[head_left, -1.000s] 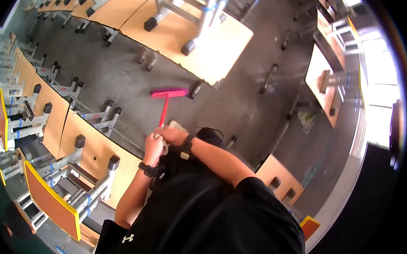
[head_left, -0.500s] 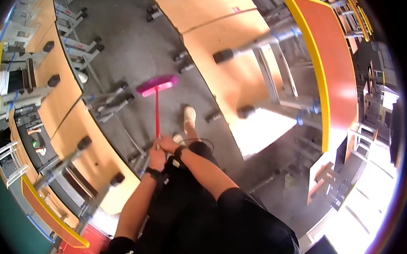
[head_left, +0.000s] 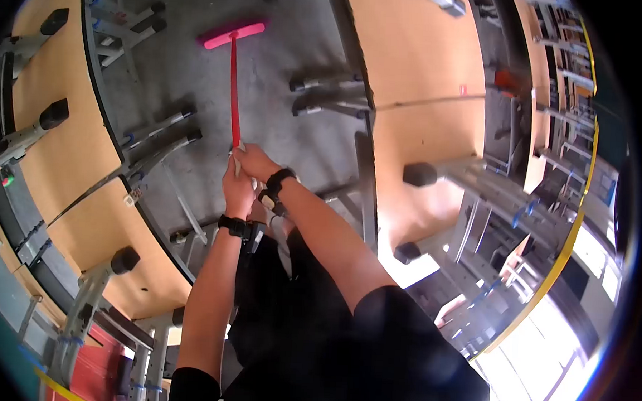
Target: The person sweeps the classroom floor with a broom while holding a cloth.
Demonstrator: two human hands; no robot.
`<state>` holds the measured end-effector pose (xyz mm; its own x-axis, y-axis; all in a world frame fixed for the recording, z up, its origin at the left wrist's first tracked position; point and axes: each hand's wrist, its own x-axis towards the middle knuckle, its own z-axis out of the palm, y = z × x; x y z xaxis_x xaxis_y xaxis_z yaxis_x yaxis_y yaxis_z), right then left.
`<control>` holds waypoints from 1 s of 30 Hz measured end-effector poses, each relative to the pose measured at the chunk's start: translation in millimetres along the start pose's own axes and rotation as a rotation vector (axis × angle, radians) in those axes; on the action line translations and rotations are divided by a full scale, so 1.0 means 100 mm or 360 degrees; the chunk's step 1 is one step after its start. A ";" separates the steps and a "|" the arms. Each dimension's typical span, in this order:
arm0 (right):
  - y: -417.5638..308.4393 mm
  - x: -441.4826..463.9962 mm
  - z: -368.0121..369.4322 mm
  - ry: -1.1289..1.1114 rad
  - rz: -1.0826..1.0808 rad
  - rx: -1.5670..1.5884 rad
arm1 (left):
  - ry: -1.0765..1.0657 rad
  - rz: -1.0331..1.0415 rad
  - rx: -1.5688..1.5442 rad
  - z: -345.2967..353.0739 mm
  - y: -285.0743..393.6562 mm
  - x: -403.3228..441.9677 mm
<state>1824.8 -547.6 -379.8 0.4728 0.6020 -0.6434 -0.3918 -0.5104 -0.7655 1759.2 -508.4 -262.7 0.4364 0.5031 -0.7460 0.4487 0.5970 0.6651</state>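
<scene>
A pink broom head rests on the grey floor at the upper middle, and its red handle runs down to my hands. My left hand is closed round the handle's near end. My right hand is closed on it too, just above and to the right, touching the left. The fingers partly hide the handle's end. Black bands circle both wrists.
Wooden desks stand on the right with an upturned chair on top. More desks line the left, also bearing chair frames. Metal desk legs reach onto the floor from both sides.
The view has turned and moved along between the desk rows. The broom head has moved up in the view, farther from my body. Both hands have kept hold of the handle.
</scene>
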 end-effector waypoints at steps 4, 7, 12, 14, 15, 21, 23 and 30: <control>-0.61 0.14 -0.01 -0.0015 0.0054 0.0148 | 0.0118 0.0089 0.0124 -0.08 0.19 0.39; -0.95 0.30 -0.02 0.0044 0.0101 -0.0047 | 0.0180 0.0200 0.0328 -0.20 0.13 0.73; -1.42 1.26 -0.10 -0.0072 0.0156 0.0082 | 0.0215 0.0083 0.0282 -0.08 0.99 1.40; -1.72 1.70 -0.15 -0.0037 0.0087 0.0214 | 0.0219 0.0020 0.0277 0.01 1.42 1.78; -1.83 1.95 -0.17 -0.0048 0.0080 0.0213 | 0.0224 -0.0008 0.0281 0.04 1.59 2.02; -2.83 3.51 -0.71 -0.0084 0.0072 -0.0035 | 0.0300 0.0108 0.0350 0.56 2.85 3.35; -3.15 3.96 -0.84 -0.0116 0.0087 -0.0025 | 0.0327 0.0006 0.0237 0.71 3.19 3.74; -4.09 5.41 -1.10 -0.0205 0.0148 0.0137 | 0.0344 0.0143 0.0164 0.93 4.31 4.99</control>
<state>2327.5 -81.2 -414.1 0.3287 0.6314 -0.7024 -0.4979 -0.5161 -0.6969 2243.0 -58.0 -345.0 0.3063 0.6797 -0.6665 0.4977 0.4825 0.7208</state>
